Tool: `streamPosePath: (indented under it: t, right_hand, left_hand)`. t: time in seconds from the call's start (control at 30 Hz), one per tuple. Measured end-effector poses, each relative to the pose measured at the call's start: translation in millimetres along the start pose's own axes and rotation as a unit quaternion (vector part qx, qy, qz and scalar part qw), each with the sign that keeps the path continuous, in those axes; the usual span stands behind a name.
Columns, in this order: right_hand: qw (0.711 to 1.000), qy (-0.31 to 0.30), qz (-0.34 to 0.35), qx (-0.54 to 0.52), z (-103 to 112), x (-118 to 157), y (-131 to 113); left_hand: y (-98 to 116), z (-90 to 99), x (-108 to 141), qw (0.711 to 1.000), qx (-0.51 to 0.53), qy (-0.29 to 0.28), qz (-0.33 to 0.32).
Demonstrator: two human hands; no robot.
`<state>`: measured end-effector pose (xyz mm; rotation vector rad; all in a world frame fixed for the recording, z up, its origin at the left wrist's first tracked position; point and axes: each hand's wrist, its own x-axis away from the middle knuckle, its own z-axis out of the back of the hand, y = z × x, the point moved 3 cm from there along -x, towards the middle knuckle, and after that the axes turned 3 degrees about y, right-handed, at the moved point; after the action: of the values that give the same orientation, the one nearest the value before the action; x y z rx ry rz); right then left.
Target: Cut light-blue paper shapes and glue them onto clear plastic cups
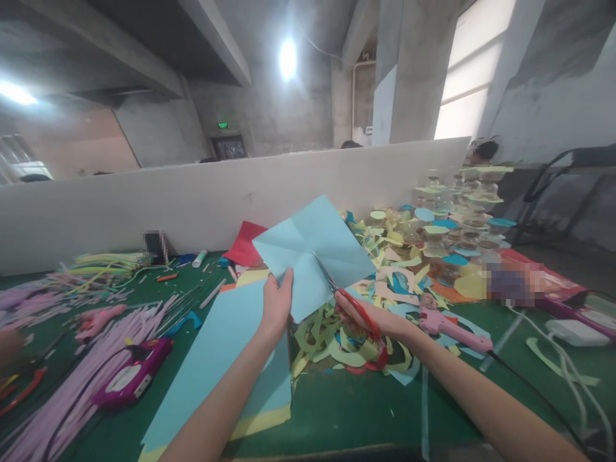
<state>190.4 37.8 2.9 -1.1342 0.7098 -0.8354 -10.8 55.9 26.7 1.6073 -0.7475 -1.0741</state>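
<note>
Pinching the blue paper square [308,234], the left grip [282,292] sits below it; the right grip [347,307] clasps red scissors [359,314].

Both bare forearms were extended from the near edge of the view toward the middle, the left one slanted to the right, the right one slanted to the left. The left hand [278,300] was held upright, its thumb raised at the right and its fingers largely hidden. The right hand [359,316] was set a little nearer and to the right, its fingers curled in a closed grip. The two hands were kept apart.
</note>
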Motion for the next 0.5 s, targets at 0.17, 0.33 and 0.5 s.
streamPosePath:
  t: [0.17,0.33,0.5]
  right_hand:
    - [1.000,-0.014,-0.010,-0.013,-2.6,-1.0,-5.4]
    - [0.998,0.015,-0.049,-0.032,-6.0,-6.3,-0.7]
    - [0.998,0.027,-0.047,-0.012,-5.0,-6.6,3.6]
  left_hand:
    - [-1.3,0.9,-2.1,1.000,-0.016,-0.003,-0.016]
    - [-3.1,2.4,-5.3,0.999,-0.040,-0.006,-0.011]
    - [-0.1,2.3,-4.2,0.999,-0.044,0.002,-0.005]
